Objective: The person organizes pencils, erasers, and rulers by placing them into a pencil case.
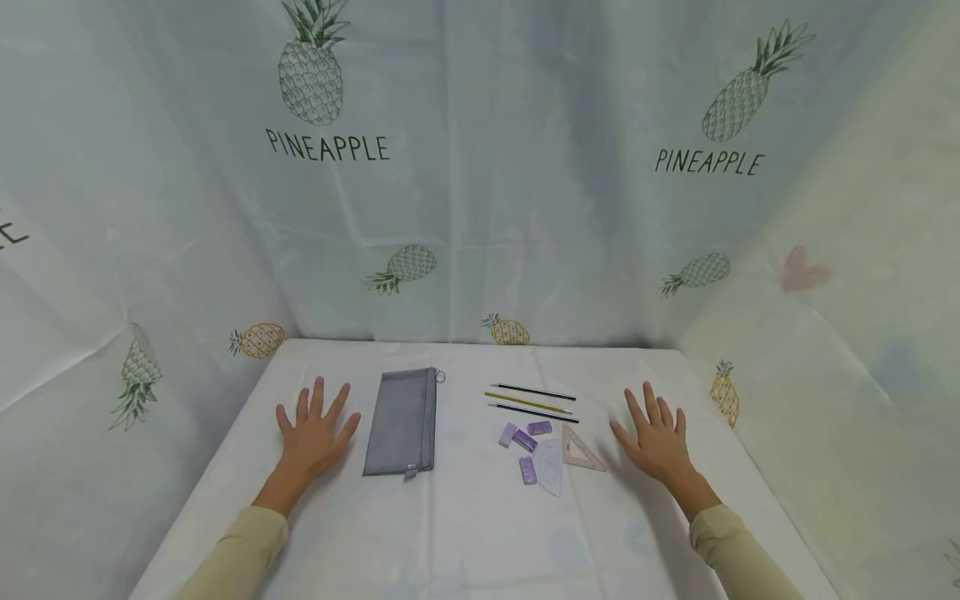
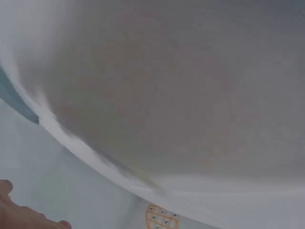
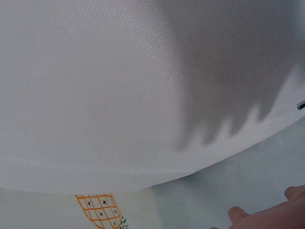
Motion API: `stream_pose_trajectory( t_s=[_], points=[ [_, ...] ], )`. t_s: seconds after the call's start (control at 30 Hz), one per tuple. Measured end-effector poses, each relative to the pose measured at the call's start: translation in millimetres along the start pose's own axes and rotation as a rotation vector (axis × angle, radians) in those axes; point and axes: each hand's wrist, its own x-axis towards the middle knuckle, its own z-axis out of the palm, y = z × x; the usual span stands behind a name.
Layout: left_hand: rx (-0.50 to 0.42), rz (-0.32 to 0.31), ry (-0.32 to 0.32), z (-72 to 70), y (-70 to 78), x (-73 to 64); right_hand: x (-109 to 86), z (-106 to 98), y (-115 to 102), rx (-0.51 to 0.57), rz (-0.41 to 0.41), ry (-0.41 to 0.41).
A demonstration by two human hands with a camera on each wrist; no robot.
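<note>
My left hand (image 1: 311,437) is palm down with fingers spread, left of a grey zip pouch (image 1: 399,422), and holds nothing. On the right, my right hand (image 1: 657,442) is spread too, apart from everything around it. Nearest to it is a pink triangular set square (image 1: 581,451). A clear protractor (image 1: 549,467) lies beside that, with several purple erasers (image 1: 528,470) around it. Three pencils lie roughly parallel behind them, the middle one a yellow pencil (image 1: 528,402). Only parts of the fingers (image 2: 28,217) show in the left wrist view, as with the fingers (image 3: 274,214) in the right.
A white cloth-covered table (image 1: 480,533) bears everything. Pineapple-printed curtains (image 1: 517,192) hang behind it and at both sides. A pencil tip (image 3: 301,105) shows at the right edge of the right wrist view, and a hand's shadow falls on the cloth.
</note>
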Motion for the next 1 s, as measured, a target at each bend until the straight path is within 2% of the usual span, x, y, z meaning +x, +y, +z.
stream_pose_trajectory(
  t_s=[0.23,0.33,0.47,0.53,0.63,0.73,0.87,1.0],
  points=[
    [-0.002,0.011,-0.008,4.1,21.7,10.5,3.5,2.3,-1.4,0.015,0.020,-0.043],
    [0.014,0.029,-0.039,8.3,36.4,15.5,3.9,3.6,-0.9,0.014,0.041,-0.064],
    [0.010,0.055,-0.097,15.4,62.7,22.6,4.8,5.6,0.9,0.024,0.066,-0.085],
    [-0.024,0.055,-0.116,17.7,78.3,26.4,5.3,6.0,1.4,0.032,0.072,-0.092],
    [-0.066,0.027,-0.143,21.1,101.4,30.7,5.6,5.8,1.7,0.037,0.078,-0.104],
    [-0.061,-0.007,-0.193,27.3,119.5,32.1,5.3,5.1,0.9,0.037,0.080,-0.108],
    [-0.039,-0.045,-0.267,34.2,131.0,30.6,7.3,6.1,-0.8,0.038,0.068,-0.101],
    [-0.058,-0.072,-0.314,38.2,129.9,27.4,12.4,8.9,-3.5,0.043,0.053,-0.107]
  ],
)
